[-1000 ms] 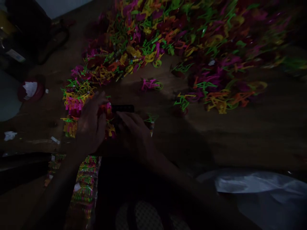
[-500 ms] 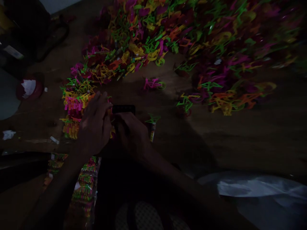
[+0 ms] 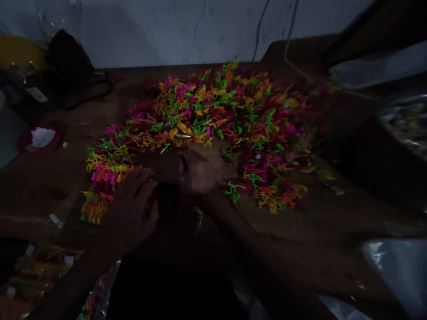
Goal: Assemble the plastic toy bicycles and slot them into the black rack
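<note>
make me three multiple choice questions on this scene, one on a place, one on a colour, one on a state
1. Where does the left hand rest?
A. at the near left edge of the toy pile
B. on the red dish
C. on the far wall

2. Which colour is missing from the pile?
A. pink
B. green
C. blue

3. How is the right hand posed?
A. raised high above the table
B. low over the table beside the pile
C. out of view

Answers:
1 A, its fingers lie against the pink and yellow pieces at the near left edge.
2 C, the pieces show pink, green, yellow and orange only.
3 B, it sits low in the gap next to the pile's near edge.
</note>
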### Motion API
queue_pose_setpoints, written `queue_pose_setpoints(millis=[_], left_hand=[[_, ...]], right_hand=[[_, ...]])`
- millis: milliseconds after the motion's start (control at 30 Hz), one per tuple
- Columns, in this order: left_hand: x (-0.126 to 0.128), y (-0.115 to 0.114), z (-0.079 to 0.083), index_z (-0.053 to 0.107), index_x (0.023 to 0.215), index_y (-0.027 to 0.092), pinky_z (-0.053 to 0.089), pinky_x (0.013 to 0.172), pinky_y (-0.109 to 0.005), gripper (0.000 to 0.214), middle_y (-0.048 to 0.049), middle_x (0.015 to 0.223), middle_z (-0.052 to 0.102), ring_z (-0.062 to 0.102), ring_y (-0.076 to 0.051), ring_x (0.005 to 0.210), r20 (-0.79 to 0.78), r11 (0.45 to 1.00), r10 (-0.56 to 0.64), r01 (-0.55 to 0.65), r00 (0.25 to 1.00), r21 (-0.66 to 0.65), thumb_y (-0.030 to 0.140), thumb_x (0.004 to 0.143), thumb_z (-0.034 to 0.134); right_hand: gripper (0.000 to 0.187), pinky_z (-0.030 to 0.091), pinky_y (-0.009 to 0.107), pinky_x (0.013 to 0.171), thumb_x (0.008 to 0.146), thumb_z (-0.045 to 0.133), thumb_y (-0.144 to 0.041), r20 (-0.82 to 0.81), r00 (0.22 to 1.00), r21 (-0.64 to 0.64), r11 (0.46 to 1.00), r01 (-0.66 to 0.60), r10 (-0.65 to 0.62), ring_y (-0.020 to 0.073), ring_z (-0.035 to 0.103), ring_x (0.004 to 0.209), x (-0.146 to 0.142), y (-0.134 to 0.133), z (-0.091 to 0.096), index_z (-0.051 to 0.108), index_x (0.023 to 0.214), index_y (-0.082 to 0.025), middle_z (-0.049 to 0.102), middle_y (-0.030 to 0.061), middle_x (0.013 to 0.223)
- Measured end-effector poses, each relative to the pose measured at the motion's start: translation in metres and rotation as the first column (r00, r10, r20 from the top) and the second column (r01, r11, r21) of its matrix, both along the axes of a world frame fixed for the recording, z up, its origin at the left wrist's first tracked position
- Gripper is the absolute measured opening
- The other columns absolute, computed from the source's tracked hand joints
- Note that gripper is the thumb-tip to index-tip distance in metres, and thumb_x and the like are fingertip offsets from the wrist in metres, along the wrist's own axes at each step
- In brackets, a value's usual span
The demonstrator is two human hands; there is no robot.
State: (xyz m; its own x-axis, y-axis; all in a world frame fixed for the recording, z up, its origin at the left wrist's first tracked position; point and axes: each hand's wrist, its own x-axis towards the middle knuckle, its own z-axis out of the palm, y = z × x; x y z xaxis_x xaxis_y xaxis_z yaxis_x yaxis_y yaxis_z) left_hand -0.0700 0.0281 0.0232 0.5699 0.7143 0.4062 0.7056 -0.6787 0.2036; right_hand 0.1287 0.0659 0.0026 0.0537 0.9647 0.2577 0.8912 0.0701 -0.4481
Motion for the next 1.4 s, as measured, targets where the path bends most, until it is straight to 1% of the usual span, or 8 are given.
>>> queue_pose_setpoints(millis=[100,300,633,767,900,1067,1233,1400], left_hand=[[-0.001,0.001,-0.003,0.052,0.128,0.018,0.043,0.117,-0.055,0.038,-0.015,0.146,0.055,0.043,-0.031,0.145,0.004,1.0,-0.003,0.003,1.0,0.005,0.016,0.09,0.056],[0.0,0.003,-0.004,0.053,0.129,0.018,0.045,0.116,-0.055,0.04,-0.0148,0.145,0.057,0.045,-0.033,0.143,-0.007,1.0,-0.002,0.002,1.0,0.006,0.016,0.088,0.056],[-0.001,0.009,-0.004,0.053,0.133,0.018,0.04,0.118,-0.057,0.046,-0.0159,0.148,0.054,0.043,-0.034,0.145,0.01,0.999,-0.053,0.054,0.999,-0.008,0.02,0.087,0.057],[-0.002,0.011,-0.003,0.053,0.134,0.02,0.039,0.118,-0.059,0.047,-0.0154,0.149,0.053,0.042,-0.035,0.146,-0.003,0.996,-0.081,0.081,0.997,0.021,0.02,0.087,0.055],[-0.002,0.012,0.001,0.052,0.136,0.025,0.038,0.119,-0.06,0.051,-0.0103,0.154,0.05,0.042,-0.035,0.145,-0.007,0.997,-0.082,0.082,0.997,-0.012,0.021,0.086,0.057],[-0.002,0.012,0.005,0.055,0.129,0.03,0.04,0.118,-0.06,0.045,-0.002,0.158,0.046,0.042,-0.036,0.145,0.003,0.997,-0.083,0.083,0.997,-0.002,0.02,0.086,0.058],[-0.003,0.012,0.003,0.059,0.122,0.031,0.045,0.112,-0.065,0.036,0.002,0.159,0.044,0.042,-0.04,0.145,0.029,0.998,-0.063,0.062,0.998,0.015,0.025,0.087,0.057],[-0.004,0.013,0.0,0.059,0.117,0.03,0.044,0.114,-0.065,0.032,0.0003,0.159,0.044,0.042,-0.04,0.144,0.027,0.997,-0.079,0.078,0.996,0.027,0.023,0.086,0.058]], right_hand=[[0.032,0.044,0.03,0.066,0.094,0.044,-0.017,0.113,0.992,-0.179,0.983,-0.042,0.063,0.0233,0.069,0.086,-0.009,0.038,0.003,0.07,0.114,-0.017,0.074,0.0111,0.101],[0.042,0.046,0.033,0.072,0.095,0.045,-0.015,0.206,0.975,-0.189,0.981,-0.045,0.084,0.0254,0.069,0.09,-0.022,0.061,-0.021,0.06,0.134,-0.015,0.072,0.0181,0.111],[0.039,0.037,0.03,0.058,0.093,0.053,-0.035,0.274,0.951,-0.035,0.987,0.158,-0.143,0.0231,0.064,0.067,0.083,-0.025,-0.011,0.063,0.128,-0.021,0.075,0.0099,0.087],[0.037,0.04,0.031,0.061,0.096,0.05,-0.039,0.141,0.938,0.069,0.949,0.308,-0.315,0.023,0.065,0.07,0.097,-0.053,-0.013,0.064,0.127,-0.024,0.076,0.0067,0.086],[0.032,0.047,0.034,0.077,0.096,0.048,-0.031,0.081,0.943,0.129,0.942,0.311,-0.322,0.024,0.069,0.085,0.099,-0.075,-0.036,0.071,0.117,-0.024,0.077,0.008,0.096],[0.037,0.05,0.035,0.084,0.098,0.045,-0.029,-0.005,0.924,0.292,0.883,0.367,-0.383,0.023,0.07,0.094,0.116,-0.075,-0.05,0.069,0.125,-0.021,0.076,0.0108,0.106],[0.039,0.055,0.037,0.079,0.094,0.046,-0.022,-0.128,0.909,0.34,0.844,0.415,-0.396,0.0238,0.071,0.091,0.13,-0.061,-0.035,0.069,0.124,-0.016,0.076,0.0133,0.109],[0.036,0.057,0.036,0.081,0.097,0.046,-0.029,-0.256,0.916,0.389,0.835,0.39,-0.308,0.0225,0.072,0.091,0.127,-0.078,-0.03,0.072,0.119,-0.018,0.077,0.0114,0.106]])
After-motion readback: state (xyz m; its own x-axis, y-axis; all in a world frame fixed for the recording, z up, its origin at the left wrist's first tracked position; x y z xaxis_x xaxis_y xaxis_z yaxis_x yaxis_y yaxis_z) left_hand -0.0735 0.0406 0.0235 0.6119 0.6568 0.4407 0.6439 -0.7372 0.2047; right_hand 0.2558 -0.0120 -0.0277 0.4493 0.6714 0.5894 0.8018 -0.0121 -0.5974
